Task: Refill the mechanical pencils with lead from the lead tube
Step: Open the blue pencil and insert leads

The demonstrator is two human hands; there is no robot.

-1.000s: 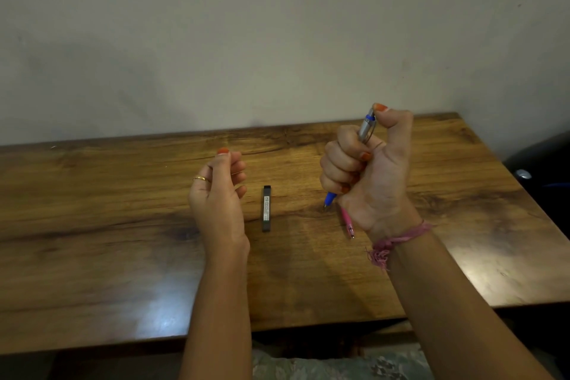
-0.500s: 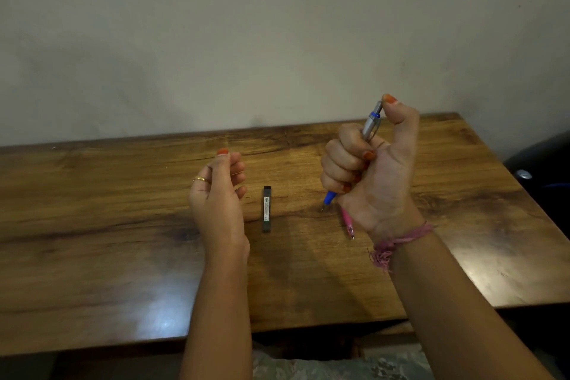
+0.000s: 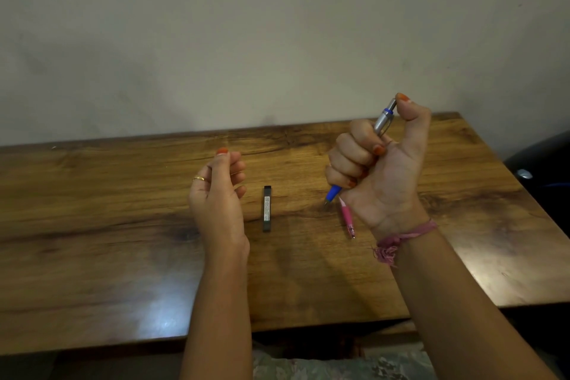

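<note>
1. Wooden tabletop (image 3: 92, 256), far edge against a plain wall (image 3: 246, 25). Both forearms reach in over the near edge.
2. Left hand (image 3: 217, 194): raised above the tabletop's middle, thumb side facing the camera, fingers loosely curled with tips close to the thumb. Cannot tell if anything thin sits between them; nothing visible. Gold ring (image 3: 199, 178) on one finger.
3. Lead tube (image 3: 267, 208): dark, slim, lying flat on the tabletop between the two hands, long axis running near edge to far edge. Just right of the left hand, touching neither hand.
4. Blue mechanical pencil (image 3: 382, 120): gripped in the right hand's fist, tilted, blue tip pointing down toward the tabletop, silver cap end up and to the right.
5. Right hand (image 3: 379, 176): four fingers wrapped tight round the barrel, thumb arched over with its pad at the cap end.
6. Pink mechanical pencil (image 3: 347, 217): lying on the tabletop below the right hand, partly hidden by the palm, tip pointing toward the near edge.
7. Pink thread band (image 3: 404, 237) on the right wrist.
</note>
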